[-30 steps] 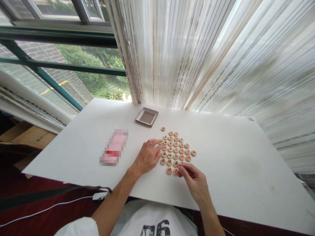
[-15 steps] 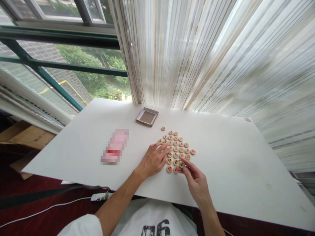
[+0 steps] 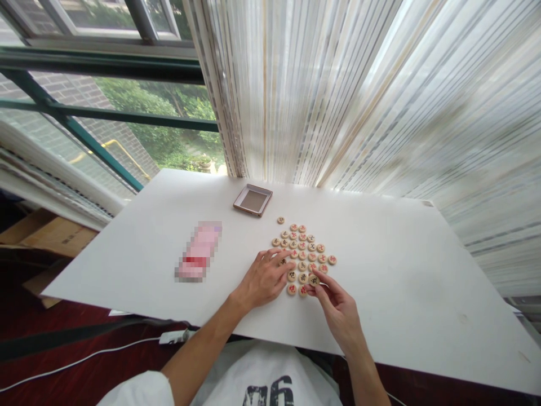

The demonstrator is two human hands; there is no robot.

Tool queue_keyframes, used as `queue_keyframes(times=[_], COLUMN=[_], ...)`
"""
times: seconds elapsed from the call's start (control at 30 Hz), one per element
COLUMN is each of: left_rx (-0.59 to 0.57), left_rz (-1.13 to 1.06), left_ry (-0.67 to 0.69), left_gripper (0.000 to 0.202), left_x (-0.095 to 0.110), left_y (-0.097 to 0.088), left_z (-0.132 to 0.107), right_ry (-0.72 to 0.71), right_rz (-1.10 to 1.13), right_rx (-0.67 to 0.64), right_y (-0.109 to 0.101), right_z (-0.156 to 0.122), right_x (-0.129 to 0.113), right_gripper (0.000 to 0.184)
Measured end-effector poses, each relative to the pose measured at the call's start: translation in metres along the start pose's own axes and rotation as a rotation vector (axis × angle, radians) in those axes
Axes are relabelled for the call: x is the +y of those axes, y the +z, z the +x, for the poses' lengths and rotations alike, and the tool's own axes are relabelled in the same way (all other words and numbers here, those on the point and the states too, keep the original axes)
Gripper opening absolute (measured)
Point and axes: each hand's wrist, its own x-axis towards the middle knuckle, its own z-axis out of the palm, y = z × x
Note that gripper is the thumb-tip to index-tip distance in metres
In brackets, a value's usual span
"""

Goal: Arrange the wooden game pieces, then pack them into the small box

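Note:
Several round wooden Chinese chess pieces (image 3: 302,255) with red or black characters lie in close rows on the white table. Between the thumb and fingers of my right hand (image 3: 336,301) is a black-lettered chess piece (image 3: 313,280), at the lower right of the group. My left hand (image 3: 264,279) rests palm down over the left side of the group, fingers stretched onto the pieces and hiding some of them. One chess piece (image 3: 281,220) sits apart beyond the rest.
A shallow square box lid or tray (image 3: 253,200) lies near the table's far edge. To the left is a pink, pixelated flat item (image 3: 198,251). The white table (image 3: 406,282) borders a window and a striped curtain (image 3: 287,101). A power strip (image 3: 173,337) shows below the near edge.
My left hand's fingers have shifted slightly over the pieces. My right hand still holds the same piece in nearly the same place. The view has moved a little.

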Motion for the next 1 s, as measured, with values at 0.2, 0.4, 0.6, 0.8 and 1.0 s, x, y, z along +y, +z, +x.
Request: queue_keyframes(times=[0.2, 0.4, 0.6, 0.8, 1.0], left_rx=[0.005, -0.026, -0.004, 0.013, 0.009], left_rz=[-0.02, -0.069, -0.083, -0.079, -0.083], left_ry=[-0.003, 0.028, 0.037, 0.076, 0.084], left_gripper=[0.038, 0.038, 0.041, 0.04, 0.043], left_x=[0.001, -0.001, -0.001, 0.001, -0.001], left_y=[-0.002, -0.004, -0.004, -0.005, -0.002], left_z=[-0.002, -0.015, -0.021, -0.031, -0.035], right_ry=[-0.01, -0.032, -0.043, -0.04, -0.034], right_rz=[0.001, -0.022, -0.019, -0.023, -0.016], right_rx=[0.0, -0.001, 0.0, -0.014, -0.006], right_y=[-0.001, -0.008, -0.006, -0.005, -0.004], right_z=[0.001, 0.003, 0.005, 0.002, 0.0], right_x=[0.0, 0.007, 0.006, 0.004, 0.005], right_gripper=[0.049, 0.044, 0.042, 0.045, 0.046])
